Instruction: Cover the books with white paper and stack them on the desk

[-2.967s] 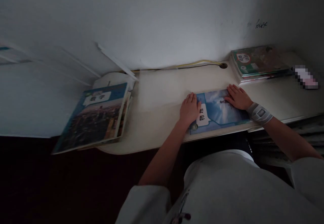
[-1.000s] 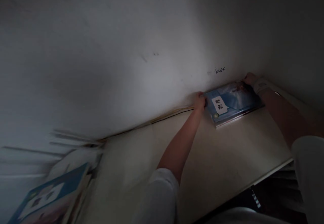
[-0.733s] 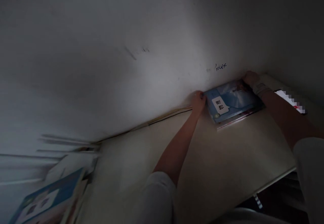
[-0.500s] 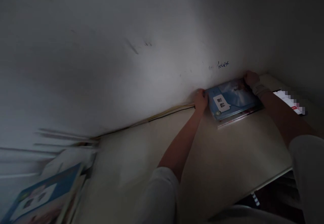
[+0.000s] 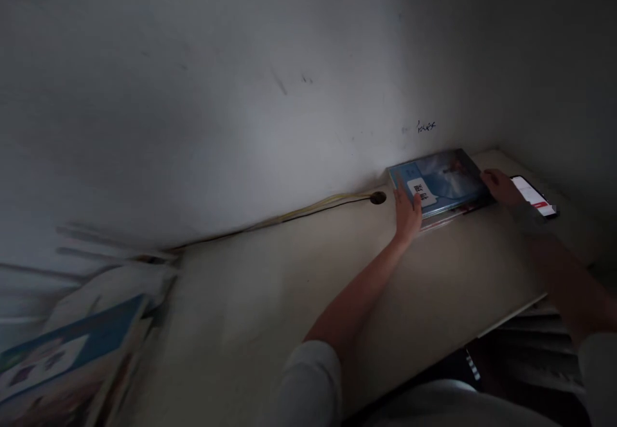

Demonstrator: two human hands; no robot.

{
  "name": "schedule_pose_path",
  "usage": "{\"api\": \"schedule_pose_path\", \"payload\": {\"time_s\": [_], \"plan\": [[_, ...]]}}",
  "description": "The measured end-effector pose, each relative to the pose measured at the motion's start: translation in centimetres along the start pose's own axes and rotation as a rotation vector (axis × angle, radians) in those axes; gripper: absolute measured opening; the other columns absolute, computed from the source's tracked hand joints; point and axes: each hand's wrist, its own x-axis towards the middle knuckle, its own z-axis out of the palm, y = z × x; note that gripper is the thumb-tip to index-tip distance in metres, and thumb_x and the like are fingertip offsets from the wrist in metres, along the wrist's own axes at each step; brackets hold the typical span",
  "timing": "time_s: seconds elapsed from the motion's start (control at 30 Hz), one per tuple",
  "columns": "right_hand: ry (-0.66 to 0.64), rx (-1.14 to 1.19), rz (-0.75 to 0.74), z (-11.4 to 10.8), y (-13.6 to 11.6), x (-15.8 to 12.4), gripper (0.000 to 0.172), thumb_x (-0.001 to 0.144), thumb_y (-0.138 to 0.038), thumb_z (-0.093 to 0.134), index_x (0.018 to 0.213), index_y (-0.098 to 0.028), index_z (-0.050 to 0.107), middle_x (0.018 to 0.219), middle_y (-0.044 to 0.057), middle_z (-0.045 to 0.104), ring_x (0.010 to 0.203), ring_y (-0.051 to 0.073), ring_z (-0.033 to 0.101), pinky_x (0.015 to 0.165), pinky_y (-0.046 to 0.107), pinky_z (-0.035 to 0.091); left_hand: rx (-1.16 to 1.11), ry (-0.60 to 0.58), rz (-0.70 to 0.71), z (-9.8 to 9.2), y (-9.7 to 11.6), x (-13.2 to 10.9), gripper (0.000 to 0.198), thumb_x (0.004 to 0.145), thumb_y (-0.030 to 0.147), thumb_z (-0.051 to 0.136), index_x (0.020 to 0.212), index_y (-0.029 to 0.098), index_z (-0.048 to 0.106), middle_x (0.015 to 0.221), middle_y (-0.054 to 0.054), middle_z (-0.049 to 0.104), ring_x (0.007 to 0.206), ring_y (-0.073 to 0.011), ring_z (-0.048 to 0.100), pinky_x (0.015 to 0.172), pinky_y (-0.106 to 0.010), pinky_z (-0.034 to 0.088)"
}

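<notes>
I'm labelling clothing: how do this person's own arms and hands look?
The left hand and right hand are ungloved. A greyish band, too dim for detail, is on the right wrist. The left sleeve and right sleeve are pale grey, plain and short.

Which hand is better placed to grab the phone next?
Probably the right hand: it's beside the black rectangular phone; the left hand is farther, at the left edge of the glossy blue book.
</notes>
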Motion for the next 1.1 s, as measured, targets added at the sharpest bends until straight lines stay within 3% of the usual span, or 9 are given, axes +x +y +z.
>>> {"api": "schedule_pose_path", "payload": {"time_s": [0.17,0.3,0.4,0.5,0.63,0.73,0.87,1.0,1.1], "plan": [[0.021,-0.014,0.017,0.8,-1.2,0.3,0.043,0.088,-0.049,0.039,0.103,-0.015,0.062,0.103,0.015,0.068,0.099,0.029,0.061,0.086,0.045,0.047,0.081,0.064,0.060,0.8,0.0,0.8,0.058,0.092,0.042,0.044,0.142,0.016,0.030,0.154,-0.015,0.025,0.146,-0.0240,0.008,0.117,-0.042,0.011],[0.138,-0.024,-0.009,-0.4,-2.6,-0.8,0.055,0.088,-0.053,0.031,0.121,-0.015,0.054,0.127,0.021,0.055,0.125,0.037,0.044,0.101,0.056,0.035,0.217,0.060,0.111,-1.8,0.3,-0.3,0.052,0.095,0.039,0.038,0.140,0.012,0.034,0.151,-0.020,0.030,0.144,-0.0273,0.016,0.115,-0.047,0.015],[0.305,-0.059,-0.180,-2.0,-4.8,-2.9,0.057,0.089,-0.056,0.027,0.137,-0.029,0.040,0.142,0.011,0.043,0.134,0.035,0.033,0.111,0.054,0.026,0.356,0.069,0.208,-7.3,0.9,-2.6,0.052,0.088,0.038,0.053,0.134,0.016,0.045,0.152,-0.019,0.028,0.144,-0.0314,0.014,0.115,-0.051,0.012],[0.270,0.012,-0.389,-1.6,-8.7,-6.1,0.053,0.089,-0.055,0.031,0.140,-0.041,0.033,0.143,0.004,0.043,0.132,0.034,0.038,0.110,0.052,0.032,0.700,0.014,0.279,-14.9,0.8,-6.9,0.054,0.082,0.039,0.061,0.132,0.021,0.049,0.155,-0.014,0.024,0.145,-0.0344,0.007,0.113,-0.058,0.002],[0.017,0.064,-0.649,4.0,-14.4,-12.3,0.053,0.088,-0.052,0.037,0.137,-0.031,0.042,0.138,0.010,0.048,0.127,0.034,0.045,0.104,0.056,0.038,1.111,0.102,-0.111,-23.7,-1.7,-14.0,0.072,0.086,0.050,0.049,0.144,0.011,0.032,0.154,-0.024,0.017,0.144,-0.0362,0.008,0.112,-0.060,0.006],[-0.203,-0.012,-0.796,9.5,-17.8,-16.7,0.055,0.088,-0.049,0.041,0.134,-0.018,0.047,0.140,0.019,0.046,0.131,0.034,0.041,0.104,0.056,0.037,1.205,0.084,-0.329,-26.8,-3.9,-18.4,0.078,0.088,0.055,0.040,0.146,0.005,0.023,0.153,-0.028,0.015,0.143,-0.0376,0.012,0.111,-0.059,0.013],[-0.342,-0.127,-0.863,13.7,-21.3,-20.5,0.059,0.090,-0.052,0.041,0.135,-0.014,0.045,0.147,0.022,0.035,0.136,0.034,0.033,0.104,0.057,0.034,1.254,-0.020,-0.273,-26.2,-5.1,-22.2,0.074,0.091,0.055,0.029,0.147,0.007,0.023,0.154,-0.023,0.012,0.143,-0.0369,0.010,0.110,-0.060,0.013],[-0.353,-0.128,-0.873,13.9,-22.8,-22.4,0.060,0.090,-0.054,0.040,0.136,-0.016,0.046,0.149,0.021,0.033,0.137,0.033,0.033,0.105,0.057,0.034,1.259,-0.100,-0.185,-22.7,-4.2,-24.9,0.077,0.090,0.060,0.027,0.147,0.008,0.024,0.154,-0.021,0.016,0.143,-0.0378,0.012,0.110,-0.062,0.014],[-0.329,-0.106,-0.832,13.2,-21.8,-22.9,0.058,0.090,-0.053,0.040,0.135,-0.017,0.046,0.148,0.020,0.035,0.137,0.032,0.034,0.105,0.056,0.033,1.230,-0.159,-0.101,-19.4,-2.9,-27.0,0.079,0.087,0.062,0.036,0.147,0.011,0.028,0.152,-0.022,0.022,0.141,-0.0390,0.020,0.109,-0.062,0.017]]}}
